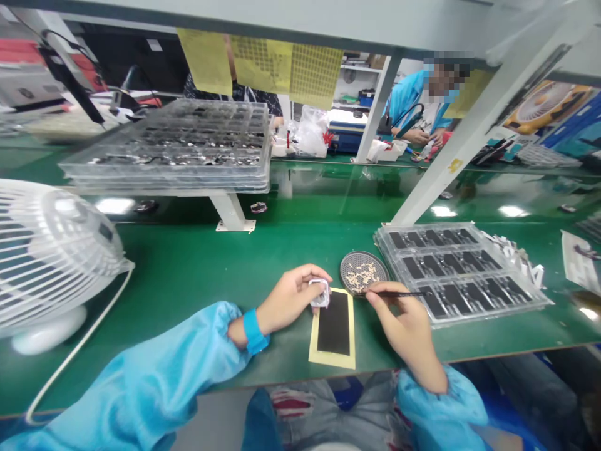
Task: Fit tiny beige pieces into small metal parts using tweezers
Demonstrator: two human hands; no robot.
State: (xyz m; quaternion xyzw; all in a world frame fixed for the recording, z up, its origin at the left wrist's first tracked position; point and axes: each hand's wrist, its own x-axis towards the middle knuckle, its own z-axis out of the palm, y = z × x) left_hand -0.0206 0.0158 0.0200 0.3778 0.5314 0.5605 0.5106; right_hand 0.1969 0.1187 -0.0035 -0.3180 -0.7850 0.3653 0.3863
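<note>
Clock-face as the seated worker sees it, centred on the black sheet (334,332) with its yellow border (331,361), lying flat near the desk's front edge. Twelve points straight ahead.

Left hand (292,299), at ten o'clock: thumb and fingers pinched on a small white-framed piece (320,293). The piece sits at eleven, over the sheet's far-left corner; from where I stand, cannot tell if it touches the sheet. Blue wristband (255,332) above a light-blue sleeve.

Right hand (406,322), at three: fingers clamped on a thin black tool (399,294), held nearly level. Its left end reaches the near rim of a round dark dish (347,258); contact with the contents too fine to make out.

Dish stands at one o'clock, just beyond the sheet, with many tiny pale bits (362,274) scattered over its perforated floor.

At two: clear plastic tray (488,309), flat on the green desk (188,263), rows of flat black parts in its pockets, its left side near the dish. Strips of white material along its right side.

Between nine and ten: white fan (56,250), cord trailing toward the front edge. Between ten and eleven: stacked clear trays (164,175) on a raised shelf. Farther off, one o'clock: a co-worker in blue (401,94), hands close together.
</note>
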